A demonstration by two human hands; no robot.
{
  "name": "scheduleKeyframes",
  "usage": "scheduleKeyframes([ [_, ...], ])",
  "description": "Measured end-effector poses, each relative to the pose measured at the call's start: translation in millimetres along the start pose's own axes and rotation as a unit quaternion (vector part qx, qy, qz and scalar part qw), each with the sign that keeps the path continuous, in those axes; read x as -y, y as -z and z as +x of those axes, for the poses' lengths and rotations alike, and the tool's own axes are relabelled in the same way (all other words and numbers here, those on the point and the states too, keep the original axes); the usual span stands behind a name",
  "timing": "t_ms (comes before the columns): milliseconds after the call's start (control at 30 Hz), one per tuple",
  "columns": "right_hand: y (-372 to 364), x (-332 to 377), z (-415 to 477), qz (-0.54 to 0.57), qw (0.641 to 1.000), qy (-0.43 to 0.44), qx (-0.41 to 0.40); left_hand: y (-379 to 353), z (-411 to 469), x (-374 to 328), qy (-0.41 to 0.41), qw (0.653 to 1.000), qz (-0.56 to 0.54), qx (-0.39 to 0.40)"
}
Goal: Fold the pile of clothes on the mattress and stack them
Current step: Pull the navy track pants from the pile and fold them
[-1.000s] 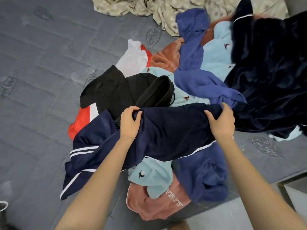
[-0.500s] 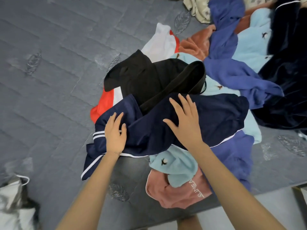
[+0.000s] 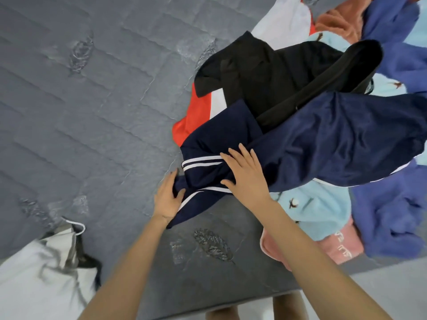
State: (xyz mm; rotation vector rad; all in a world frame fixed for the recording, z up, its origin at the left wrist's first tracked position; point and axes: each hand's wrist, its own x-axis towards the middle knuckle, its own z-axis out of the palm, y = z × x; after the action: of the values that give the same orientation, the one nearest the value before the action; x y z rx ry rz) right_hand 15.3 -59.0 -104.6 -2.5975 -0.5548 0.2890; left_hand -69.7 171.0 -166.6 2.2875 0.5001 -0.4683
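Observation:
A navy garment with white stripes (image 3: 335, 139) lies across the near side of the clothes pile on the grey mattress (image 3: 92, 112). My left hand (image 3: 167, 197) pinches its lower left end, thumb over the fabric. My right hand (image 3: 247, 172) rests flat on the striped part with fingers spread. Under and behind the navy piece lie a black garment (image 3: 265, 77), a red and white piece (image 3: 196, 116), light blue fleece (image 3: 318, 209), a pink item (image 3: 342, 248) and purple-blue fleece (image 3: 388, 211).
A white and grey garment (image 3: 39, 269) sits at the mattress's near left corner. The quilted grey surface stretches bare to the left of the pile. The mattress's front edge runs along the bottom, with pale floor (image 3: 381, 292) beyond.
Both hands have slid left along the navy garment to its striped end. My left hand now pinches that end, and the view has swung left and closer.

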Motion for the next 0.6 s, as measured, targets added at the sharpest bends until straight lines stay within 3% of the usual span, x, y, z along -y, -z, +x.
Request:
scheduleKeyframes([
  [133, -18.8, 6.3, -5.7, -0.059, 0.998, -0.012, -0.006, 3.4, 8.0, 4.5, -0.020, 0.998, 0.053, -0.025],
  [233, -21.0, 0.3, -10.9, -0.089, 0.995, -0.028, -0.043, 2.8, 0.1, -6.5, -0.105, 0.994, 0.042, -0.006],
  [333, -14.7, 2.6, -13.2, -0.109, 0.991, -0.069, -0.046, -2.3, -22.3, -11.2, -0.033, 0.992, -0.053, 0.111],
  [500, -9.3, 5.3, -3.2, -0.121, 0.989, -0.081, -0.020, -15.1, -59.6, -14.8, 0.068, 0.947, -0.160, 0.270],
  [533, -10.7, 4.0, 0.9, -0.109, 0.991, -0.066, -0.026, -15.7, -62.5, -17.2, 0.078, 0.943, -0.158, 0.282],
  [600, -12.4, 3.9, 9.9, -0.086, 0.996, -0.021, 0.005, -16.7, -60.6, -18.1, 0.076, 0.961, -0.122, 0.235],
])
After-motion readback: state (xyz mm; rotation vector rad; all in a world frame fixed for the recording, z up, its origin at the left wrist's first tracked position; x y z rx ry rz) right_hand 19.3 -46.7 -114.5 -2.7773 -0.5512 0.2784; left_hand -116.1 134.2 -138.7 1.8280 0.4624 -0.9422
